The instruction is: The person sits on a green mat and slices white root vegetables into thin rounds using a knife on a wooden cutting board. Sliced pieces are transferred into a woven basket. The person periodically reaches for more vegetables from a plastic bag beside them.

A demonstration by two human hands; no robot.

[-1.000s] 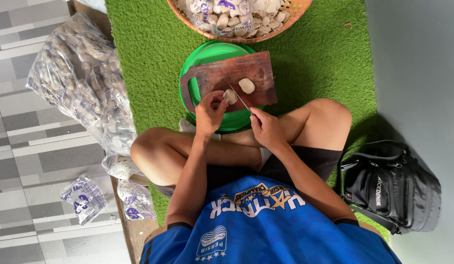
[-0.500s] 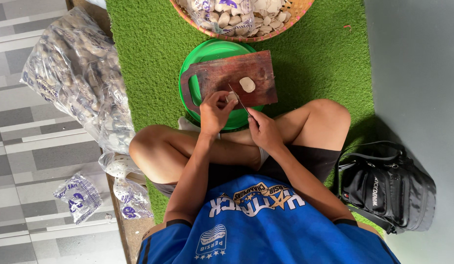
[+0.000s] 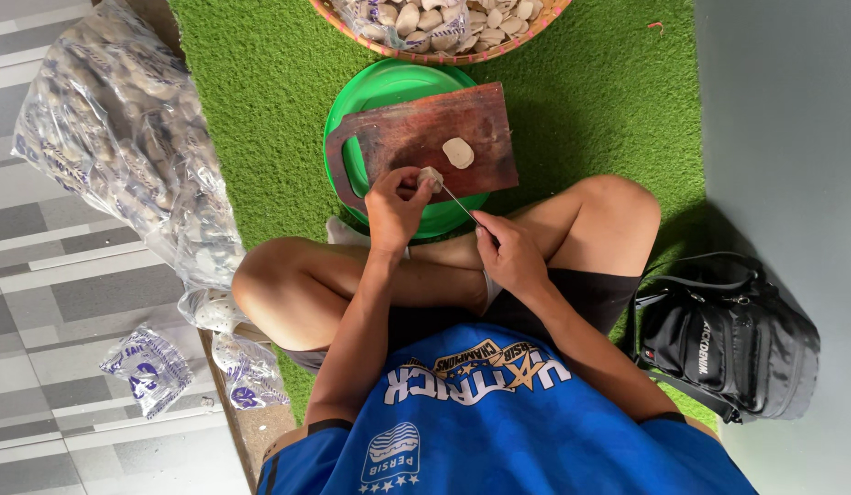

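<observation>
Left hand (image 3: 396, 206) grip clamped on pale piece (image 3: 429, 176) at board (image 3: 416, 137) edge; right hand (image 3: 510, 252) clamped on knife (image 3: 462, 206)

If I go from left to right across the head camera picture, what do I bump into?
Small printed packet → big clear bag of pale pieces → left hand → right hand → black bag.

A woven basket (image 3: 544, 18) of pale pieces sits at twelve o'clock on the green mat (image 3: 260, 119). A big clear sack (image 3: 123, 147) lies at ten o'clock, small printed bags (image 3: 150, 367) at eight on the grey tiled floor (image 3: 40, 275). A black bag (image 3: 728, 339) rests at four.
</observation>
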